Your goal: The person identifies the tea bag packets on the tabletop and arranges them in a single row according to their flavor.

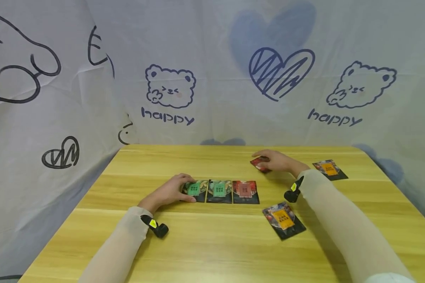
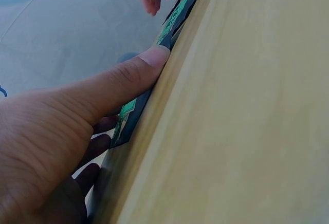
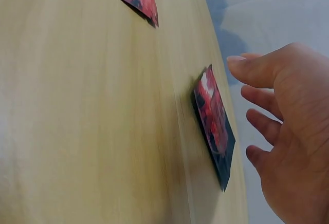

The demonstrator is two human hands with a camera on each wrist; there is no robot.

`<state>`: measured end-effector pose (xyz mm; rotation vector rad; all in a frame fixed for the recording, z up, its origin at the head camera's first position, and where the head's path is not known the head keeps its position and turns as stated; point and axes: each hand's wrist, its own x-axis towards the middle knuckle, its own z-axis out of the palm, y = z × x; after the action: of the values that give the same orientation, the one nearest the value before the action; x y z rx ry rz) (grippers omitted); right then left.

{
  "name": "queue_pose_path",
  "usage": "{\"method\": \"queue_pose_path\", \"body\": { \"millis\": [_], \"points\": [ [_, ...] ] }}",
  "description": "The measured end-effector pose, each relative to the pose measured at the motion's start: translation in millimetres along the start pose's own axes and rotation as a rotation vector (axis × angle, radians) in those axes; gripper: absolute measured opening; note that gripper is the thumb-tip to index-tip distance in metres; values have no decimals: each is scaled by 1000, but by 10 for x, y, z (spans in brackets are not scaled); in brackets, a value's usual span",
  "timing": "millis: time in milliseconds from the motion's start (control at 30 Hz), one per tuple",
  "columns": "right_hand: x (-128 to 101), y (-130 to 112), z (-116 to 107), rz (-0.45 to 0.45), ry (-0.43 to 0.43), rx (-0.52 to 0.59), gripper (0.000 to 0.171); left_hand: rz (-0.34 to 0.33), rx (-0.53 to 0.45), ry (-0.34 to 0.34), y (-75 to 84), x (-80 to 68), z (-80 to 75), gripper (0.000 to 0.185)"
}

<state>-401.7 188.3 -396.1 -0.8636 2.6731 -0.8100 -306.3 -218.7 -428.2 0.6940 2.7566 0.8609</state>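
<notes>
Three flat sachets lie side by side in a row at mid-table: a green-labelled sachet [image 1: 195,188] at the left end, another green-labelled sachet [image 1: 219,190] in the middle, and a red-labelled sachet [image 1: 245,191] on the right. My left hand [image 1: 168,192] rests at the left sachet, thumb along its near edge and fingers toward its far side. That thumb [image 2: 139,70] is extended in the left wrist view. Farther back, my right hand [image 1: 278,160] is over a loose red sachet [image 1: 260,164]. In the right wrist view the fingers are spread and apart from this red sachet [image 3: 213,116].
One orange-labelled sachet [image 1: 284,219] lies askew at the near right of the row. Another orange-labelled sachet [image 1: 330,169] is at the back right, beyond my right forearm. The wooden table [image 1: 205,243] ends at a white printed cloth [image 1: 219,98] behind it.
</notes>
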Motion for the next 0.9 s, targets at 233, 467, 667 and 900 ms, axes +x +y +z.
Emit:
{"method": "queue_pose_path", "body": {
  "millis": [233,467,667,900],
  "points": [
    [27,85,-13,47,-49,59,47,-9,17,2,-2,-31,-3,74],
    [25,176,-30,60,-84,94,54,-3,9,3,5,5,1,73],
    [25,187,-42,90,-114,-5,56,14,11,1,9,14,-6,73],
    [17,174,-17,79,-108,-33,46,4,14,-5,8,4,-10,73]
  ]
}}
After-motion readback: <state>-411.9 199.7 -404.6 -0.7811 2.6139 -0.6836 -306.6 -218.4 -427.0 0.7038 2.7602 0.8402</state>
